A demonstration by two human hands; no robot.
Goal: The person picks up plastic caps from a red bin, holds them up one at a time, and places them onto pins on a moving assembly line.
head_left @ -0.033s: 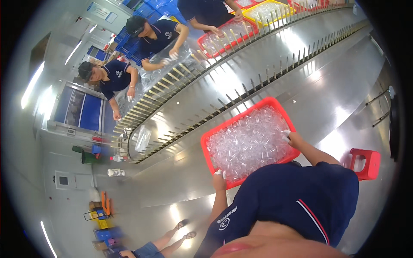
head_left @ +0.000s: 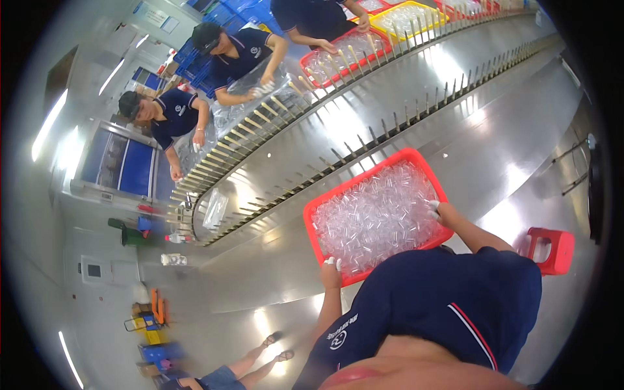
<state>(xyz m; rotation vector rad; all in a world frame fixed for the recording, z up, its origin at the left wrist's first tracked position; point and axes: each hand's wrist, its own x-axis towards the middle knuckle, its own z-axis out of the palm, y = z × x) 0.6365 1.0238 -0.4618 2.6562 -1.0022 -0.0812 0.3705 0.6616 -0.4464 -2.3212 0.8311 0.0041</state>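
A red plastic basket [head_left: 312,229] full of short clear plastic tubes [head_left: 374,218] is in front of me, close against my body. Its near left corner is gripped by my left hand [head_left: 331,272], with white-covered fingertips curled over the rim onto the tubes. At the right side my right hand [head_left: 443,212] holds the rim the same way, fingertips inside. Both hands are closed on the basket, thumbs mostly hidden. Just past its far edge runs a row of upright dark pins [head_left: 351,148] on the conveyor.
The looped conveyor [head_left: 338,120] curves round at the left, its far side lined with pale-tipped pins [head_left: 244,133]. Three co-workers stand beyond it, beside red and yellow baskets [head_left: 406,19]. A red stool [head_left: 554,251] is at the right. Someone's legs [head_left: 257,357] show at the lower left.
The conveyor pins have shifted slightly along their track. The middle co-worker's hands have come closer together. My hands and the basket hold their place.
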